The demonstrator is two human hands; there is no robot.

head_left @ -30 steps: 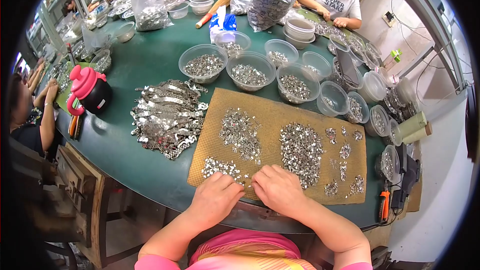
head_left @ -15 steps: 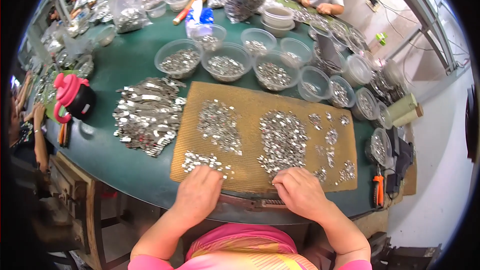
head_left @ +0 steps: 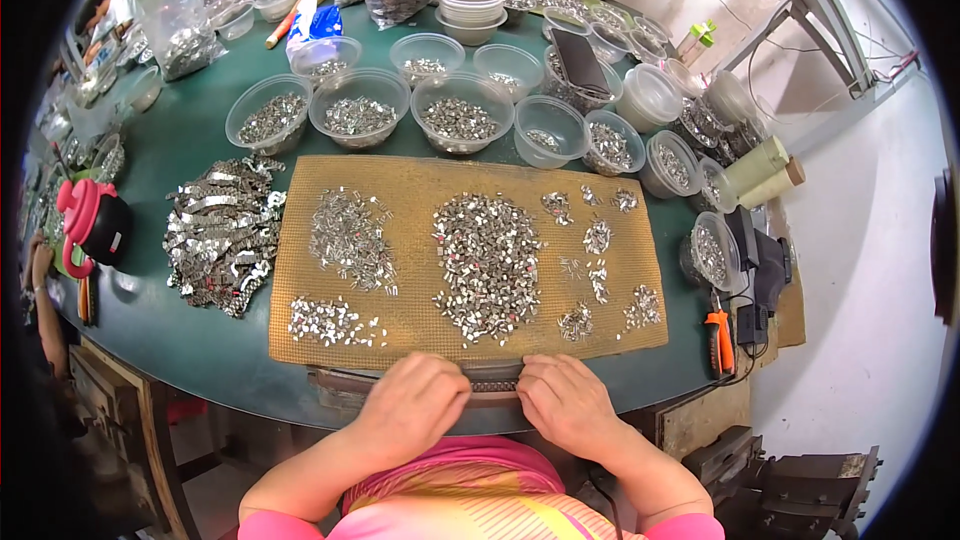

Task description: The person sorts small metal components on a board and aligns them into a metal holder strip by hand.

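The left hand (head_left: pixel 415 398) and right hand (head_left: pixel 572 402) meet the dark metal rail (head_left: pixel 493 374) along the table's front edge, fingers curled inward and a narrow gap between them; whether either one pinches a piece cannot be told, as the fingertips are hidden. The near edge of the ribbed tan mat (head_left: pixel 415 320) lies just beyond the rail. On the mat, a bare lane runs between the central pile of metal pieces (head_left: pixel 488 265) and two piles on the left, the upper pile (head_left: pixel 350 240) and the lower pile (head_left: pixel 328 322); to the right are small heaps (head_left: pixel 597 237). Left of the mat, a mass of linked metal strips (head_left: pixel 222 235) lies close to its edge, with a wide stretch of green tabletop (head_left: pixel 215 340) in front and on toward the pink-and-black jug (head_left: pixel 95 220). Past the far edge of the mat, clear plastic bowls (head_left: pixel 460 147) form a close row that bends around the far right corner and limits reach there. A dark phone-like slab (head_left: pixel 580 63) lies across one bowl. Orange-handled pliers (head_left: pixel 719 343) lie at the right, beside a black device (head_left: pixel 770 270), the white wall (head_left: pixel 850 360) beyond.
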